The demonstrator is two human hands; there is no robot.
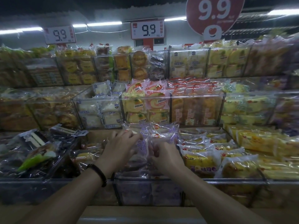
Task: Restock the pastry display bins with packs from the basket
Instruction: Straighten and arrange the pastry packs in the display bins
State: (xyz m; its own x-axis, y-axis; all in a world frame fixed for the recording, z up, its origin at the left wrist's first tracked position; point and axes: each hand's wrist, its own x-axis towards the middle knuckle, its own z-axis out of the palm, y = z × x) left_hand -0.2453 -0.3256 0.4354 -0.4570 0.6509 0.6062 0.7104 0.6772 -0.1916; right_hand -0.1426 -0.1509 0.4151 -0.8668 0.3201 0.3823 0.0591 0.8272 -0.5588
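- A tiered pastry display (pixel 145 181) filled the view, its three rows of clear bins stepping down from the back edge to the front edge, each stocked with wrapped cakes and breads.
- Two rectangular price cards marked 9.9 (pixel 147 29) and a round red 9.9 sign (pixel 215 13) stood above the back row, under strip lights.
- In the middle row, a clear bin (pixel 146 110) held yellow and pink roll-cake packs, with white sandwich-cake packs (pixel 101 107) in the bin to its left.
- At the front row's left end lay dark-wrapped packs (pixel 32 151); toward its right end lay yellow bread packs (pixel 202 160).
- The front centre bin (pixel 123 191), between those two, carried the purple-printed pastry packs (pixel 163 132), stacked at its back edge just below the middle row.
- The left hand (pixel 119 147), a dark beaded bracelet (pixel 97 173) on its wrist, reached over this bin, its grip closed on one purple-printed clear pack (pixel 143 144) held upright.
- The right hand (pixel 166 156) met it from the other side, its fingers pinched on the same pack's lower edge.
- The basket was out of view.
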